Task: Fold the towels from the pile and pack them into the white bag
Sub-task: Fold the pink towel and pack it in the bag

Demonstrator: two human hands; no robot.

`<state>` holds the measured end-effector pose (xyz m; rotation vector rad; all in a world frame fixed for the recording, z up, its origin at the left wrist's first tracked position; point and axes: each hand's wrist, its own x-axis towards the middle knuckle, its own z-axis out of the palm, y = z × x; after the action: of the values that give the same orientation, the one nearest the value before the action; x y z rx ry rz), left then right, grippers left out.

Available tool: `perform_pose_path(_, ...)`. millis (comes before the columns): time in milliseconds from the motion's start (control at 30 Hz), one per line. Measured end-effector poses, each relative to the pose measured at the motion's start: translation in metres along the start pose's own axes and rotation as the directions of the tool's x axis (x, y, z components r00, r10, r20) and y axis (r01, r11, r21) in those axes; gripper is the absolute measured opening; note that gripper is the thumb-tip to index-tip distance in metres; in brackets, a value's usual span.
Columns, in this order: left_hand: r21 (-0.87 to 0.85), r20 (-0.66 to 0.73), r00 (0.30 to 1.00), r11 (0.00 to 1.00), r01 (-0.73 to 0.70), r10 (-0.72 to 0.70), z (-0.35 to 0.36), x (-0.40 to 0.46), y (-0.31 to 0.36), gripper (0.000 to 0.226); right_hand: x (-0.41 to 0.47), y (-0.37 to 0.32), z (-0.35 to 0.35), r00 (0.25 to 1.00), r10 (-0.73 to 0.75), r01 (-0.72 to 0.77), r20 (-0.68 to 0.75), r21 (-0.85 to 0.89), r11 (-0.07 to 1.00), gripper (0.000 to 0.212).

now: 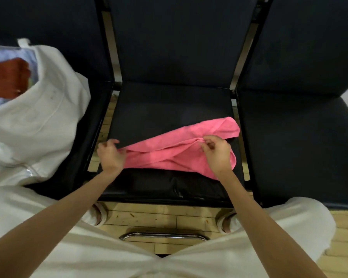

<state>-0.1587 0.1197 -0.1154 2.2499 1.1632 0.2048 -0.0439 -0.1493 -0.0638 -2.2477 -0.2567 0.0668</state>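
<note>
Both hands: our left hand (111,155) and right hand (216,152) pinch the pink towel (169,155) | risk: twisted cloth folds crooked, slides off chair seat (169,109).

Pink towel (181,149), black chair seat (169,109), white bag (38,117), rust-orange cloth (6,77) inside.
</note>
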Motion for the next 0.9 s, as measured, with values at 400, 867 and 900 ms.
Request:
perform_pose_path(400, 0.168, 0.238, 0.971, 0.985, -0.038, -0.003, -0.017, 0.023, -0.056, 0.025, -0.002, -0.005, 0.009, 0.985, 0.133, -0.107, -0.111, 0.215, 0.971, 0.018)
perform_pose_path(867, -0.331, 0.191, 0.885, 0.821, 0.464, -0.424, -0.058, 0.020, 0.030, 0.016, 0.002, -0.009, -0.025, 0.902, 0.268, -0.138, -0.338, 0.363, 0.921, 0.020)
perform_pose_path(900, -0.412, 0.272, 0.851, 0.745, 0.525, -0.449, -0.056, 0.018, 0.035, 0.012, 0.001, -0.009, -0.027, 0.902, 0.267, -0.134, -0.340, 0.368, 0.920, 0.020)
